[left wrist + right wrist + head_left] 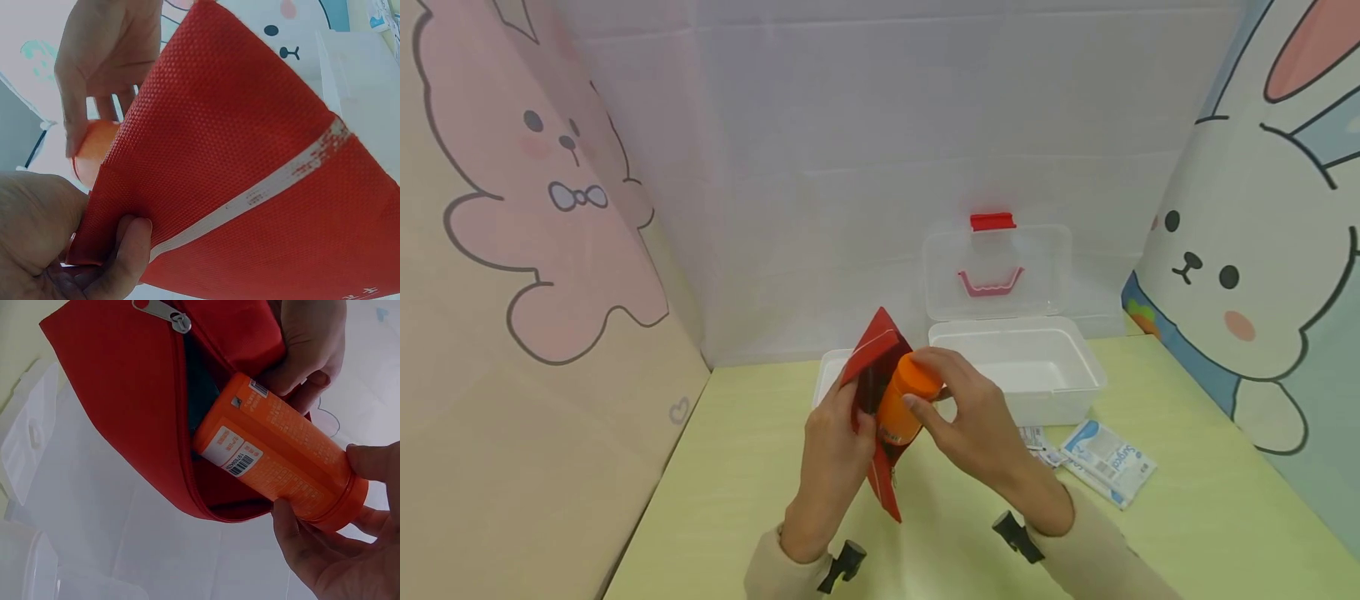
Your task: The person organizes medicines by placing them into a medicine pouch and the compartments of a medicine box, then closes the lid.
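Note:
My left hand (837, 446) grips a red zippered pouch (237, 144) by its edge, fingers curled round the fabric. The pouch mouth gapes toward the right, with its metal zipper pull (165, 314) showing in the right wrist view. With my right hand (972, 417) I hold an orange bottle (275, 456) near its orange cap (920, 374), between thumb and fingers. The bottle is tilted, its base inside the pouch opening. A barcode label shows on its side. Something dark green (199, 381) lies within the pouch, mostly hidden.
Behind my right hand stands a white plastic box (1052, 408) with its clear lid (1045, 267) raised against the back wall. White-and-blue packets (1108, 462) lie on the green table (715, 517) at the right. A white tray-like piece (827, 371) sits behind the pouch.

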The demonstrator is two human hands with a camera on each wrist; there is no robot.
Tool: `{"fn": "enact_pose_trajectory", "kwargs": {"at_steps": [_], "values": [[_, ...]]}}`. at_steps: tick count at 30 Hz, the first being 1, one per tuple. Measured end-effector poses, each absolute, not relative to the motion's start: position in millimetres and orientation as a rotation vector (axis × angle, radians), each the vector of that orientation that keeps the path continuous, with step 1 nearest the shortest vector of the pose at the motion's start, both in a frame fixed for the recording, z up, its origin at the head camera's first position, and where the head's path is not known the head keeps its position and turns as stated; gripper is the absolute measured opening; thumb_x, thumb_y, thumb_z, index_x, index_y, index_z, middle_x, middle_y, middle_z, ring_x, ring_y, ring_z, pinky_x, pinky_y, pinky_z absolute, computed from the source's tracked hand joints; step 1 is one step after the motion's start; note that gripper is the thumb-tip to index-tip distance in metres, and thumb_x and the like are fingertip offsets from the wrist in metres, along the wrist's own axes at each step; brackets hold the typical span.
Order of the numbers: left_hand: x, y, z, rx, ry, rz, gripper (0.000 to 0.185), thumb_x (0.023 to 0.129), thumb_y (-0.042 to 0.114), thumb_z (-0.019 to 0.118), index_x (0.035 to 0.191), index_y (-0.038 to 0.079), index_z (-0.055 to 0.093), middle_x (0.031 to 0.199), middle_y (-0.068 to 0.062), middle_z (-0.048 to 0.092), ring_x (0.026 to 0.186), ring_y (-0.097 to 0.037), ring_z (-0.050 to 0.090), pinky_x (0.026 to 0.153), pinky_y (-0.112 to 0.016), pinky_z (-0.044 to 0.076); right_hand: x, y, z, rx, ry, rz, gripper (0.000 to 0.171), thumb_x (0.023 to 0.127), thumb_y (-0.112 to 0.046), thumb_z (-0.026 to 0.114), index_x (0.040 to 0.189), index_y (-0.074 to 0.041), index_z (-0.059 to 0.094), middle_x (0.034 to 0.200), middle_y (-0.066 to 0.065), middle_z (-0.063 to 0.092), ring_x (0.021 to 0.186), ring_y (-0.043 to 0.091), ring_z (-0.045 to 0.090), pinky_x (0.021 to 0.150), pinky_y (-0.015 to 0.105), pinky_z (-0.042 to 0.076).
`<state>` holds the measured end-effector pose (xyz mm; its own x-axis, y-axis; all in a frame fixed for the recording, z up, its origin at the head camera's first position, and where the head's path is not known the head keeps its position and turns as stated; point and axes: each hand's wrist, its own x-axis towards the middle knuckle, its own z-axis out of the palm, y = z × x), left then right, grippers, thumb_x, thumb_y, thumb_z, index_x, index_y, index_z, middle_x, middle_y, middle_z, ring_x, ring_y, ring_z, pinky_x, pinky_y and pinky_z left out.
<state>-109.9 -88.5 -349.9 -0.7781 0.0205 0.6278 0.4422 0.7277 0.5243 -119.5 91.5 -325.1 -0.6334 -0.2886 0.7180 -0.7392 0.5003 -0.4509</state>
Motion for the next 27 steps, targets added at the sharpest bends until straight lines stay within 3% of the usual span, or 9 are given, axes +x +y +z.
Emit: {"fn": "enact_pose_trajectory", "kwargs": {"at_steps": [13, 20, 27], "values": [[-108.8, -78.3, -350.3, -0.410, -2.318, -0.897, 0.033, 0.082, -0.006, 0.062, 0.114, 0.000, 0.064, 0.111, -0.012, 0.067, 0.091, -0.025, 0.068, 0.084, -0.037, 0.059, -129.8, 79.6, -337.7, 0.722, -2.249, 0.918, 0.042, 0.086, -0.023, 0.075, 0.122, -0.006, 0.062, 0.116, 0.010, 0.065, 0.084, 0.017, 0.061, 0.068, 0.025, 0.058], [-109.0, -74.5, -351.9, -0.452, -2.312, -0.914, 0.035, 0.081, -0.008, 0.062, 0.116, -0.001, 0.064, 0.115, -0.013, 0.067, 0.092, -0.024, 0.068, 0.084, -0.036, 0.059, -134.7, 73.8, -347.4, 0.631, -2.253, 0.859, 0.035, 0.088, -0.024, 0.073, 0.116, -0.006, 0.064, 0.112, 0.011, 0.066, 0.087, 0.023, 0.068, 0.076, 0.034, 0.060], [-108.5, -70.6, -354.1, -0.487, -2.290, -0.892, 0.033, 0.079, -0.008, 0.061, 0.111, -0.002, 0.066, 0.123, -0.015, 0.067, 0.098, -0.027, 0.069, 0.084, -0.038, 0.059, -139.0, 69.0, -356.8, 0.597, -2.285, 0.779, 0.032, 0.087, -0.017, 0.073, 0.116, -0.005, 0.065, 0.111, 0.011, 0.065, 0.081, 0.024, 0.069, 0.078, 0.037, 0.060]]}}
